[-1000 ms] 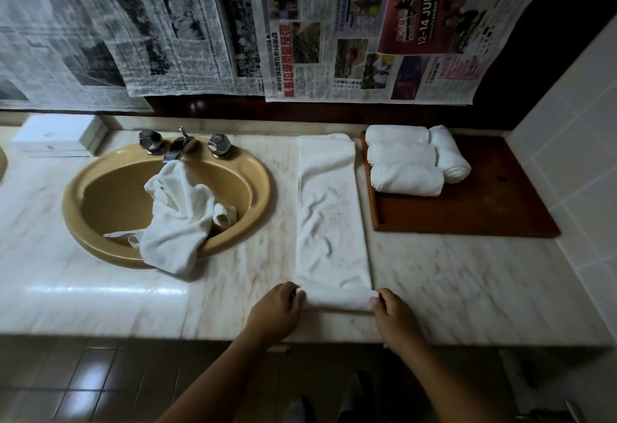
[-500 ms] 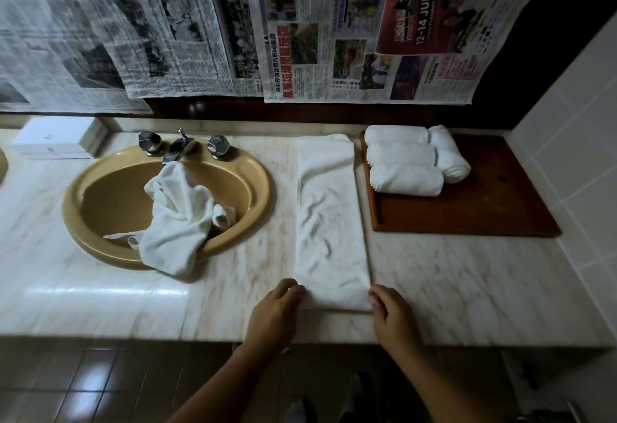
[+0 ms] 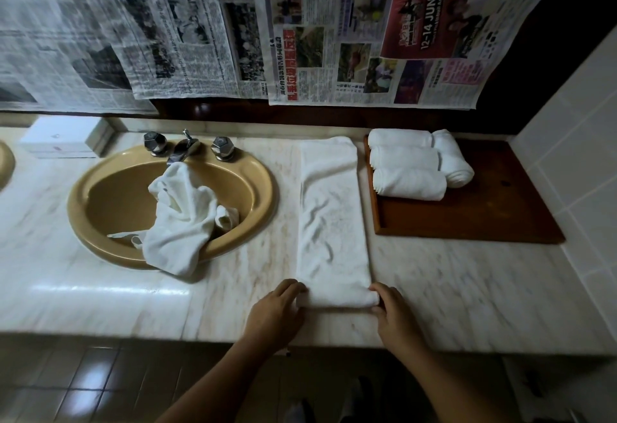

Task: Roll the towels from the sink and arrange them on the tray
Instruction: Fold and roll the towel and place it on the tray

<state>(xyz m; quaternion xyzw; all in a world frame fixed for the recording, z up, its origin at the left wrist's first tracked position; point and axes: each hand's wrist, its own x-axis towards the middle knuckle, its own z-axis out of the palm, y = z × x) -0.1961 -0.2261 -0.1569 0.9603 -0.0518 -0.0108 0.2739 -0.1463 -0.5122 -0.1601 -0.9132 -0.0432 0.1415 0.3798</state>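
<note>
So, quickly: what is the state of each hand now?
Left hand: closed, holding the rolled end of the towel.
Right hand: closed, holding the same rolled end.

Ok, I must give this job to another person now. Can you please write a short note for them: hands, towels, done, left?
Left hand and right hand: each grips one end of the roll started at the near edge of the long towel on the counter.
Done: four rolled towels on the tray, at its far left corner.
Left: finish this roll, place it on the tray; then the crumpled towels in the sink, number unclear.
</note>
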